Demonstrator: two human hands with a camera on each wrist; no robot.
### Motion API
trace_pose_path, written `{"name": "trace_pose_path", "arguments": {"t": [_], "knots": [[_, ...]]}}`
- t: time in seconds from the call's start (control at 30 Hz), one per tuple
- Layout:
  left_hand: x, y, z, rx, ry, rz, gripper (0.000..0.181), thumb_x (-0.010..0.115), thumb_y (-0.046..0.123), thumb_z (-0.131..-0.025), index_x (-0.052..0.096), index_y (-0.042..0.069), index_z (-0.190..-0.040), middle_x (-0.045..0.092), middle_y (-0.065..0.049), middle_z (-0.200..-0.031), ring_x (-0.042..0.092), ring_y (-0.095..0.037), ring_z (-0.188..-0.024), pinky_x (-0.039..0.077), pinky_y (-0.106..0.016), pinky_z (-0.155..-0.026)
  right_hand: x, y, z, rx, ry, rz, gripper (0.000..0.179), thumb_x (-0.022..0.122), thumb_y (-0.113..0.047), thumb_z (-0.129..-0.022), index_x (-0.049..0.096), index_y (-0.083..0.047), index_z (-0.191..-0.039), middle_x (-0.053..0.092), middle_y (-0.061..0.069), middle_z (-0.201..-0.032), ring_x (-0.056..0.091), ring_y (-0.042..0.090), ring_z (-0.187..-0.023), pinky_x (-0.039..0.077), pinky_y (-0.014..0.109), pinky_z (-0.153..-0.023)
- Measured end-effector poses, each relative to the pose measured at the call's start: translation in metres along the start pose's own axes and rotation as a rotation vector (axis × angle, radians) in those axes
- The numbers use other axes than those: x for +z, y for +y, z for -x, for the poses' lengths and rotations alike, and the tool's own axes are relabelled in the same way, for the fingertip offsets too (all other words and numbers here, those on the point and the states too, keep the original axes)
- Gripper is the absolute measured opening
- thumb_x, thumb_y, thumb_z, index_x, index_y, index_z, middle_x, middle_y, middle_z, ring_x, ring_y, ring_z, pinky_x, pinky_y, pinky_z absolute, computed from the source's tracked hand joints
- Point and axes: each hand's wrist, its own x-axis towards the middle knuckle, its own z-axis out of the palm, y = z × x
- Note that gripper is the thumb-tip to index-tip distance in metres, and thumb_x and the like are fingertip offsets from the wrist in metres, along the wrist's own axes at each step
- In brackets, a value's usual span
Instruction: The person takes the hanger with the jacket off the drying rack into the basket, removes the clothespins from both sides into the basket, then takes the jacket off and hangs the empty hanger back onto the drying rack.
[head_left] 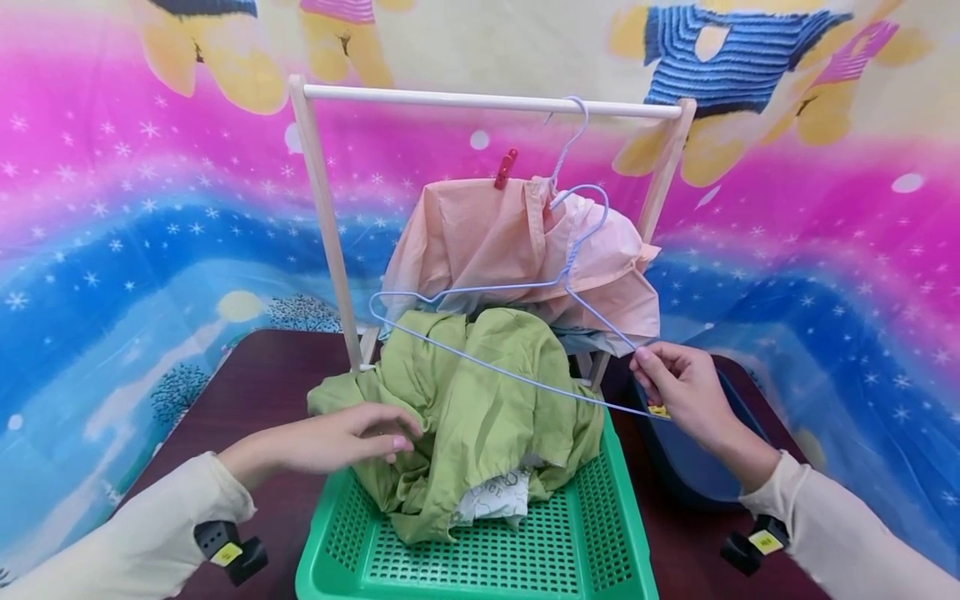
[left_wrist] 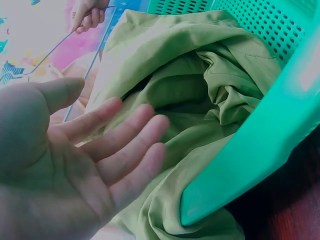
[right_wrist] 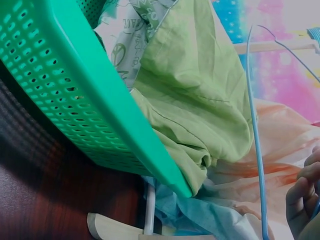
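My right hand (head_left: 690, 392) pinches one end of a thin lavender wire hanger (head_left: 487, 287), which slants in the air over a green garment (head_left: 495, 375). The garment lies bunched in a green plastic basket (head_left: 630, 517), draping over its far and left rims. A white printed lining (head_left: 495, 498) shows at its near edge. My left hand (head_left: 352, 437) is beside the garment's left part with fingers spread and nothing in them. In the left wrist view its palm (left_wrist: 65, 170) faces up, and the hanger shows behind the thumb.
Behind the basket stands a rack with a white bar (head_left: 450, 98) and wooden posts. A pink garment (head_left: 472, 225) hangs there on another hanger, with a red clothespin (head_left: 506, 169) on it. A dark blue tray (head_left: 697, 467) stands at the right on the dark table (head_left: 262, 400).
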Motion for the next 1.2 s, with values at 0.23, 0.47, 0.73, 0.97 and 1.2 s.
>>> {"name": "trace_pose_path", "arguments": {"t": [0.23, 0.47, 0.73, 0.97, 1.2], "knots": [[-0.002, -0.004, 0.001, 0.060, 0.140, -0.007, 0.035, 0.047, 0.023, -0.109, 0.057, -0.002, -0.131, 0.064, -0.022, -0.127, 0.063, -0.037, -0.113, 0.055, -0.038, -0.094, -0.001, -0.006, -0.004, 0.002, 0.003, 0.042, 0.029, 0.050, -0.019, -0.107, 0.065, -0.003, -0.088, 0.054, -0.003, -0.060, 0.040, 0.016, -0.043, 0.031, 0.034, -0.037], [-0.008, -0.008, 0.002, 0.097, 0.327, -0.059, 0.028, 0.052, 0.019, -0.107, 0.063, -0.001, -0.121, 0.071, -0.017, -0.113, 0.068, -0.027, -0.097, 0.057, -0.034, -0.083, -0.001, -0.012, -0.010, -0.014, -0.006, 0.056, 0.028, 0.051, -0.019, -0.107, 0.065, -0.003, -0.089, 0.055, -0.007, -0.060, 0.042, 0.015, -0.043, 0.036, 0.033, -0.038], [-0.016, -0.015, 0.002, 0.065, 0.467, -0.054, 0.027, 0.052, 0.018, -0.106, 0.064, -0.004, -0.119, 0.072, -0.016, -0.108, 0.070, -0.023, -0.094, 0.058, -0.034, -0.075, -0.002, -0.017, -0.017, -0.027, 0.009, 0.085, 0.028, 0.051, -0.019, -0.107, 0.065, -0.002, -0.091, 0.057, -0.007, -0.063, 0.043, 0.015, -0.047, 0.032, 0.034, -0.040], [-0.018, -0.018, 0.003, 0.038, 0.556, -0.059, 0.026, 0.053, 0.017, -0.106, 0.064, -0.002, -0.119, 0.072, -0.016, -0.111, 0.070, -0.026, -0.099, 0.059, -0.035, -0.078, -0.002, -0.020, -0.026, -0.044, 0.003, 0.118, 0.031, 0.051, -0.020, -0.107, 0.063, 0.000, -0.086, 0.053, -0.003, -0.060, 0.043, 0.017, -0.047, 0.035, 0.034, -0.043], [-0.019, -0.023, 0.002, 0.025, 0.605, -0.096, 0.025, 0.054, 0.018, -0.106, 0.065, 0.000, -0.120, 0.074, -0.015, -0.112, 0.071, -0.024, -0.100, 0.059, -0.035, -0.082, -0.002, -0.024, -0.034, -0.054, -0.005, 0.136, 0.031, 0.052, -0.020, -0.107, 0.065, 0.000, -0.087, 0.054, -0.005, -0.059, 0.043, 0.017, -0.046, 0.039, 0.032, -0.045]]}}
